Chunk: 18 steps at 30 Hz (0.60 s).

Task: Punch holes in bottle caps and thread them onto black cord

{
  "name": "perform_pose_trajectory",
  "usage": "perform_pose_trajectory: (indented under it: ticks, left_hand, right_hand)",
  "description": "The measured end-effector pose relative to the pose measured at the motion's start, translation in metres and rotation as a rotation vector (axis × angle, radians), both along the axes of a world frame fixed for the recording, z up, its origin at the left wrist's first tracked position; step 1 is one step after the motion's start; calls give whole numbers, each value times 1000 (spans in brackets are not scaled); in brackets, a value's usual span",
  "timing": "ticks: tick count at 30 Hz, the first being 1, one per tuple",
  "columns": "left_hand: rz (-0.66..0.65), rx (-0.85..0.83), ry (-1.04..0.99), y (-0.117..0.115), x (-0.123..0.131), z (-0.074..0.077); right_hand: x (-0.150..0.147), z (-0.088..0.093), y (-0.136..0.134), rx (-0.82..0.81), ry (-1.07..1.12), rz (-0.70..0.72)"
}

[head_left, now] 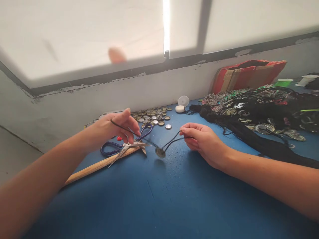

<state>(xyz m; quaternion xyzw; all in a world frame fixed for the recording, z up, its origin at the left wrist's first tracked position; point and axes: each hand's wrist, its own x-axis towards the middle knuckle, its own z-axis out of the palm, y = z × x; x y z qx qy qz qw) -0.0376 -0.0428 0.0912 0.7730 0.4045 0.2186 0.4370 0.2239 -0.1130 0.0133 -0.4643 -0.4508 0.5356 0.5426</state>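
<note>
A bottle cap (160, 152) strung on a thin black cord (171, 142) hangs between my hands, low over the blue table, slightly blurred. My right hand (199, 137) is closed, with the cord's right end pinched between thumb and forefinger. Around my left hand (122, 125) runs the cord's other end, looped over the fingers, which are partly curled. Just under my left hand lie dark-blue-handled scissors (109, 149), their blades spread. They rest across a hammer with a wooden handle (99, 165).
Many loose bottle caps (154, 116) lie by the wall. A white round container (179, 109) stands near them. At right are a bundle of black cords (239, 134), a heap of corded caps (264, 127), a red cardboard box (245, 78) and a green cup (284, 82).
</note>
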Motion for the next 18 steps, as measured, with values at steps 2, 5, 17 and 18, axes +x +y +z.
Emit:
perform_pose_trajectory:
  ticks: [2, 5, 17, 18]
  left_hand:
    - [-34, -152, -218, 4, -3, 5]
    - [26, -295, -596, 9, -9, 10]
    - [528, -153, -957, 30, -18, 8]
    - [510, -190, -950, 29, -20, 9]
  right_hand:
    - [1, 0, 1, -20, 22, -20]
    - [2, 0, 3, -37, 43, -47]
    - [4, 1, 7, -51, 65, -92]
    - [4, 0, 7, -50, 65, -81]
